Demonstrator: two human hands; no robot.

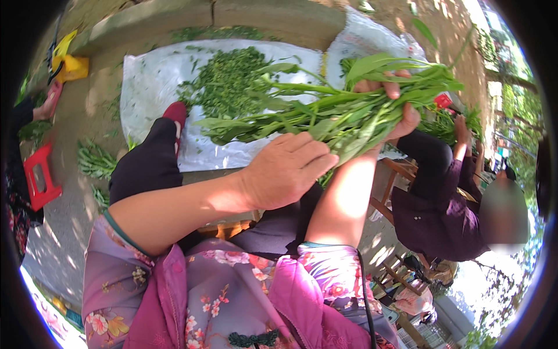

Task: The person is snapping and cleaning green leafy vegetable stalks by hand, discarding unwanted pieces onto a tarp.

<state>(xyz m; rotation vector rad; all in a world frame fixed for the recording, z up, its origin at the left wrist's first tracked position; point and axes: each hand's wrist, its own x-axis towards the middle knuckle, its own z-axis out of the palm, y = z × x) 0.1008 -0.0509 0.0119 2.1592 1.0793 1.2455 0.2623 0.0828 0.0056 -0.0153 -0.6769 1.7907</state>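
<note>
My right hand (401, 107) is closed around a thick bunch of long-leaved greens (331, 96), held up in front of me over my lap. The leaves point both left and right of that hand. My left hand (286, 170) has its fingers curled and pressed together at the near side of the bunch, by the leaves; the fingertips are partly hidden. Beyond the bunch, a heap of cut green leaves (229, 75) lies on a white woven sheet (148, 96) spread on the ground.
A white sack (363, 38) lies beyond the sheet. At the right, a co-worker (433, 215) sits with hands at more greens (439, 125). On the left are a red plastic stool (42, 177), loose greens (96, 160), a yellow bag (71, 67) and another person's foot (49, 104).
</note>
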